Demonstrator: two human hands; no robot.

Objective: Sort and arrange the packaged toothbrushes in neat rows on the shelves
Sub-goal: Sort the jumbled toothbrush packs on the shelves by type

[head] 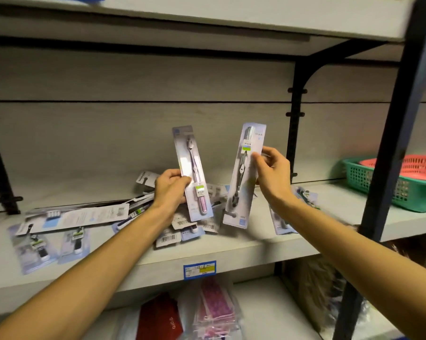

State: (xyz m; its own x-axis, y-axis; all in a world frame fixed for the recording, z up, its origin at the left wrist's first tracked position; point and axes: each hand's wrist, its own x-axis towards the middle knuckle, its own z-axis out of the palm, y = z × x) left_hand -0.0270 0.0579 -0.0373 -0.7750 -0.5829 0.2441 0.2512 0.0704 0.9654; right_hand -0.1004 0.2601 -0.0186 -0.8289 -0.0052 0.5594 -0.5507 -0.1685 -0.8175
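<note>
The fingers (pixel 185 180) of the left hand (pixel 169 190) pinch the edge of a pink toothbrush pack (pixel 193 174), held nearly upright. The right hand (pixel 272 171) pinches a grey toothbrush pack (pixel 245 175) about its middle between thumb and fingers, tilted a little to the right. Both packs hang in the air above the shelf (pixel 231 249), just over a loose heap of packs (pixel 182 229). More packs (pixel 47 239) lie scattered flat at the left of the shelf.

This looks like the sorting step: two packs lifted side by side, seemingly to compare kinds. Most of the work seems undone. Next, each pack needs a bare part of the shelf, laid flat and square to its neighbours to start a row.
</note>
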